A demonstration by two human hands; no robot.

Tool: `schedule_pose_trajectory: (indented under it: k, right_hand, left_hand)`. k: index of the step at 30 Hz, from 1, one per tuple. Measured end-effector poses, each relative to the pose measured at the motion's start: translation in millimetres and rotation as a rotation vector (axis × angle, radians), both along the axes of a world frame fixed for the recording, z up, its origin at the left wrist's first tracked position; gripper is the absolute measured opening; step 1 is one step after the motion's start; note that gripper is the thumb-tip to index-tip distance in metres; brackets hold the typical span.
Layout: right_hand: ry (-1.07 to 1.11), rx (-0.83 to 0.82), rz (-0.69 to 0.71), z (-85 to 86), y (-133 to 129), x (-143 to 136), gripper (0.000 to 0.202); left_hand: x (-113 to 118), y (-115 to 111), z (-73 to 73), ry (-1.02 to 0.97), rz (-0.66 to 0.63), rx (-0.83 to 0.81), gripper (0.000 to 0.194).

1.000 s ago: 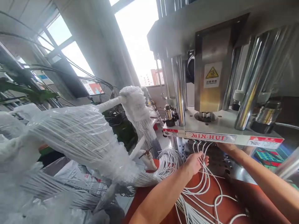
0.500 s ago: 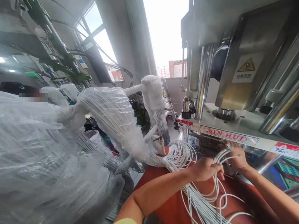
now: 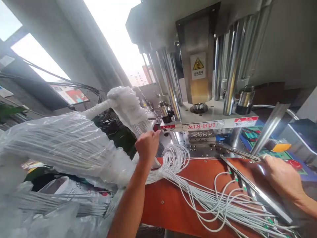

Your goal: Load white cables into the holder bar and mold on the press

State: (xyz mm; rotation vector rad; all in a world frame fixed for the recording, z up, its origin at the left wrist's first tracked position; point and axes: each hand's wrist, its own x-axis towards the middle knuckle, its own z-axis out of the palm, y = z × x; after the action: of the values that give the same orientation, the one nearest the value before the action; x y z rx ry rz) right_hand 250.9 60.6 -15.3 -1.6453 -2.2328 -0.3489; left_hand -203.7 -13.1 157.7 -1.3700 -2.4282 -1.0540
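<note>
My left hand (image 3: 148, 144) is raised beside the plastic-wrapped cable bundle (image 3: 128, 105), fingers curled and thumb on top; what it holds, if anything, is hidden. At the right, my right hand (image 3: 283, 177) grips the near end of a slim metal bar (image 3: 239, 151) that reaches back towards the press bed. A second metal strip (image 3: 262, 195) with green pieces along it slants over the red table (image 3: 162, 201). White cables (image 3: 205, 195) run across the table to this strip, and a looped coil of them (image 3: 175, 157) lies near my left hand.
A press (image 3: 198, 114) with shiny columns and a patterned metal block (image 3: 201, 135) on its bed stands behind the table. Control panels and a red button (image 3: 294, 164) are at the right. Large plastic-wrapped bundles (image 3: 56, 142) fill the left.
The view has swung right. My left hand has let go of the cables and moved left and up. My right hand has left the cable ends and taken hold of the metal bar.
</note>
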Motion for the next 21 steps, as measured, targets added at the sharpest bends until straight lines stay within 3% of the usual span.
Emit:
schedule_pose_trajectory:
  k: [2,4,6,9,12,16,19,21]
  right_hand:
    - [-0.018,-0.047,-0.002,-5.8,0.1,4.5,0.02]
    - [-0.007,-0.129,0.03,-8.7,3.0,0.5,0.021]
    - [0.024,-0.205,0.069,-10.0,8.4,-11.2,0.022]
    - [0.041,-0.242,0.092,-11.8,21.2,-36.3,0.019]
    - [0.051,-0.245,0.117,-11.3,34.6,-53.1,0.014]
    - [0.127,-0.306,0.16,-3.0,24.4,-40.6,0.021]
    - [0.242,-0.417,0.295,2.6,-15.7,-20.8,0.051]
    - [0.248,-0.455,0.313,2.9,-47.1,-14.7,0.062]
  left_hand:
    - [49.8,-1.4,-23.0,-0.024,-0.466,-0.022,0.017]
    - [100.7,5.3,-51.1,-0.193,-0.941,-0.091,0.026]
    - [143.0,18.7,-80.4,-0.409,-1.206,-0.161,0.041]
    - [179.0,41.0,-117.5,-0.529,-1.312,-0.265,0.049]
    - [186.8,55.5,-138.1,-0.422,-1.334,-0.335,0.051]
    - [181.7,63.0,-143.2,-0.253,-1.423,-0.357,0.05]
    - [179.1,66.9,-142.1,-0.164,-1.473,-0.35,0.048]
    - [178.8,70.1,-143.2,-0.142,-1.486,-0.359,0.047]
